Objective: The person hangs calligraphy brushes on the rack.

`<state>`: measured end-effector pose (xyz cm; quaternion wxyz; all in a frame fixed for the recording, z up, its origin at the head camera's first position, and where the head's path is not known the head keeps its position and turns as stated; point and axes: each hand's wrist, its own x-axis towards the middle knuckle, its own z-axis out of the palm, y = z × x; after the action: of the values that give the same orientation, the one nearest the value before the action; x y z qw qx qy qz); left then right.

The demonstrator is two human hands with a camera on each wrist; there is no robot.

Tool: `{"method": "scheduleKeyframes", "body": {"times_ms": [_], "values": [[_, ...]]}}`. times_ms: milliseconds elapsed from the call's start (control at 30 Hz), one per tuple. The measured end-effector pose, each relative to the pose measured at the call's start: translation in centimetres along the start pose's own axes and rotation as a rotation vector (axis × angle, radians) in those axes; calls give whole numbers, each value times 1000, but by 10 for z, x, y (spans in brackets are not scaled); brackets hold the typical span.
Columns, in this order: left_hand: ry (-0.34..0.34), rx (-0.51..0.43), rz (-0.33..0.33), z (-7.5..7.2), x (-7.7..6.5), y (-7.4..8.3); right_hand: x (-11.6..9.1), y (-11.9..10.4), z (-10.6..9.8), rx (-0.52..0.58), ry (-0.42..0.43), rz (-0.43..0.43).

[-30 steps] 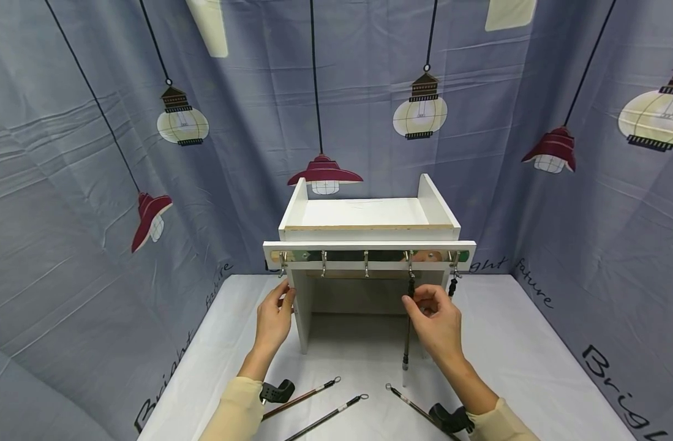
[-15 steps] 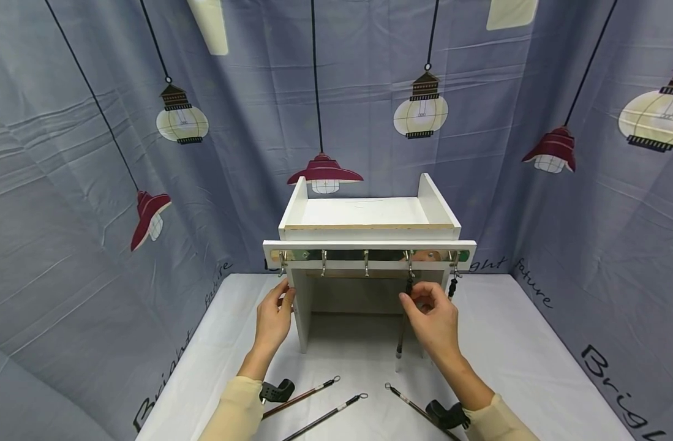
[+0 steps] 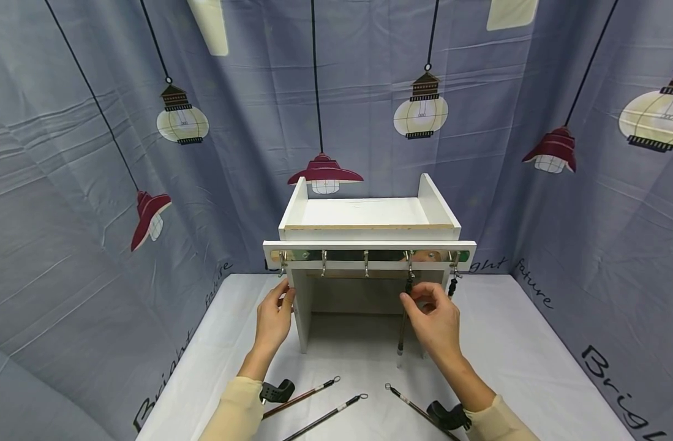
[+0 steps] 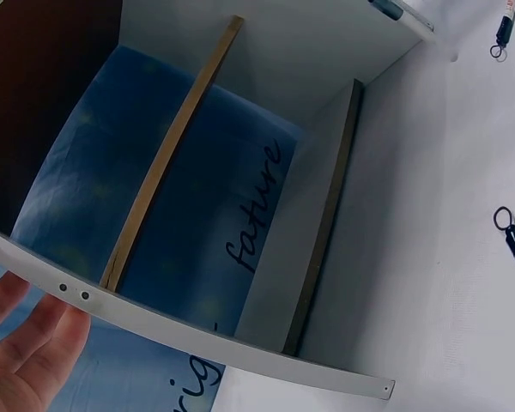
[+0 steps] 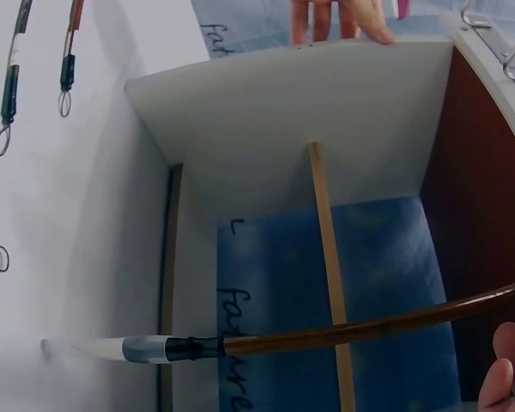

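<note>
A calligraphy brush hangs by its loop from one of the hooks on the white rack. My right hand pinches its upper handle, and the brush tilts with its white tip pointing down. In the right wrist view the handle runs to the fingers at the edge. Another brush hangs from the far right hook, partly behind my right hand. My left hand rests with its fingertips against the outer face of the rack's left side panel.
Three more brushes lie on the white table: a reddish-brown one, a dark one and one at the right, partly covered by the right wrist's camera. A lantern-printed curtain encloses the back and sides.
Since a second ago, my right hand has moved slightly left, and the held brush's lower end has swung left and back. Over the last half second little differs. The left hand stays put.
</note>
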<state>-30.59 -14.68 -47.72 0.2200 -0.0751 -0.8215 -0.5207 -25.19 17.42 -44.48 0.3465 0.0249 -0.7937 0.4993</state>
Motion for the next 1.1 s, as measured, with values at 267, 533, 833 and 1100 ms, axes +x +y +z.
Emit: {"method": "scheduleKeyframes", "body": {"times_ms": [267,533,833,1100], "values": [[-1,3,-16,0,-1,0,-12,8,-18,-2,-27,-44],[6,3,-8,0,0,0,-29,26,-40,-43,-103,-156],[3,-7,-21,0,0,-2,-49,44,-66,-152,-133,-73],[-6,-17,-27,0,0,0,-69,63,-78,-228,-139,17]]}}
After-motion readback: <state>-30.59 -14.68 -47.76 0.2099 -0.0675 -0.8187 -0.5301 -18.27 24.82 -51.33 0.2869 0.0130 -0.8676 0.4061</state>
